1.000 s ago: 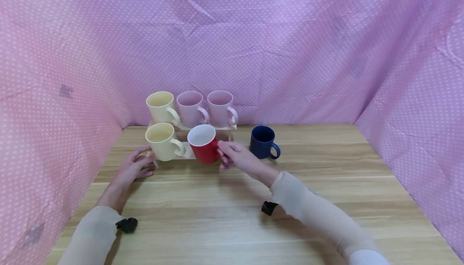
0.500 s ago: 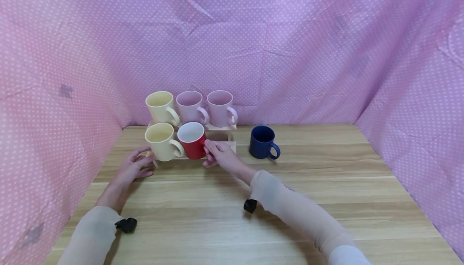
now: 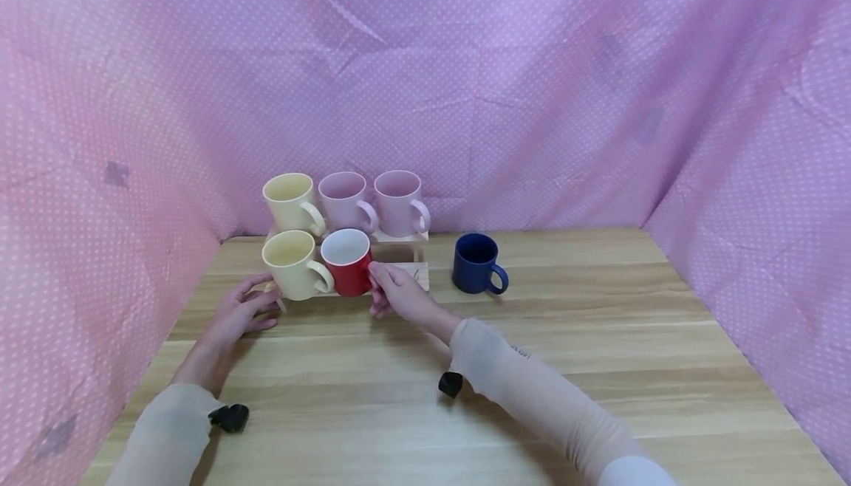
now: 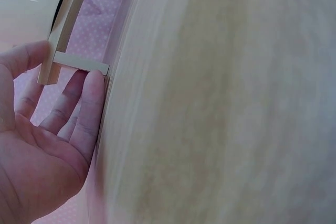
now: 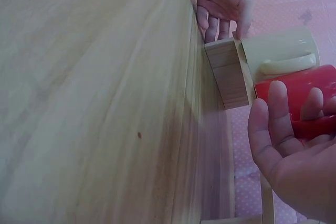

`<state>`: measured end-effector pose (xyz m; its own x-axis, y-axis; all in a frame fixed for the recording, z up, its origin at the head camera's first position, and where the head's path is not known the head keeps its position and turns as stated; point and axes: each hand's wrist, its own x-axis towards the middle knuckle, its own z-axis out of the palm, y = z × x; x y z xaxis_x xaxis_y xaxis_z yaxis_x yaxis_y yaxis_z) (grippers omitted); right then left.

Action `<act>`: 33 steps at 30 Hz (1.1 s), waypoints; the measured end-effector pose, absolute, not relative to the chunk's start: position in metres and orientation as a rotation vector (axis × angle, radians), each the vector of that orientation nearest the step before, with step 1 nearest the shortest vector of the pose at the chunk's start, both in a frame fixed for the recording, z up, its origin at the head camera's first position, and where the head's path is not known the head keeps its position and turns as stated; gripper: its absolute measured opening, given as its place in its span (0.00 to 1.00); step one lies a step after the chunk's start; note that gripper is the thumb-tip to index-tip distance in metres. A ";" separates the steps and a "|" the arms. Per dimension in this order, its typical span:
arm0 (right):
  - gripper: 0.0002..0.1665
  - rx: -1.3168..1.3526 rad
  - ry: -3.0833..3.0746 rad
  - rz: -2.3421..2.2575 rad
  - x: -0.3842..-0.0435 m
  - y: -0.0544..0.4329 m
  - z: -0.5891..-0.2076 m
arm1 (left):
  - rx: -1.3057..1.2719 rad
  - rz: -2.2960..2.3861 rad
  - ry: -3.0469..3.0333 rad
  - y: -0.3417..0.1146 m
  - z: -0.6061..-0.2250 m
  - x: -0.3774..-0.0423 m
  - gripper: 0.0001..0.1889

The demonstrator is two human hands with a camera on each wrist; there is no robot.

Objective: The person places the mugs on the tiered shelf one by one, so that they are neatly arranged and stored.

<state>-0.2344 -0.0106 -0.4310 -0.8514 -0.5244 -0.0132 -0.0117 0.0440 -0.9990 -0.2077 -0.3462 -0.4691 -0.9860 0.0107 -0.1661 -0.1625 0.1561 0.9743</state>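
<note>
My right hand (image 3: 402,292) grips the handle of a red mug (image 3: 349,275) with a white inside. The mug stands upright on the lower tier of a small two-tier wooden rack (image 3: 417,273), right beside a pale yellow mug (image 3: 287,275). In the right wrist view thumb and fingertips curl at the red mug's handle. My left hand (image 3: 241,312) holds the rack's left end. In the left wrist view its thumb lies on one side of the shelf board (image 4: 48,72), with fingers on the other side and by the leg.
On the upper tier stand another yellow mug (image 3: 289,205) and two pink mugs, one in the middle (image 3: 342,205) and one at the right (image 3: 397,209). A dark blue mug (image 3: 473,268) sits on the wooden table (image 3: 372,397) right of the rack. Pink dotted cloth (image 3: 465,87) hangs behind.
My right hand has moved left with the red mug, from the front of the rack to a place beside the lower yellow mug. The left hand stays at the rack's end.
</note>
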 end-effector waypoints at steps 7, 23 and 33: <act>0.34 -0.518 1.959 -1.860 -0.234 -0.012 -0.431 | -0.131 1.961 2.292 -0.346 -0.470 -0.209 0.19; 0.30 -0.505 1.982 -1.830 -0.233 -0.011 -0.429 | -0.171 1.933 2.289 -0.346 -0.468 -0.204 0.22; 0.24 -0.541 2.251 -1.694 -0.233 -0.001 -0.418 | -0.161 1.953 2.289 -0.346 -0.468 -0.205 0.20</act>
<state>-0.2332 -0.0008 -0.4176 -0.8934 -0.4493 0.0072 -0.1313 0.2459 -0.9604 -0.2048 -0.3459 -0.4685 -0.9860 0.0022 -0.1668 -0.1643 0.1576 0.9737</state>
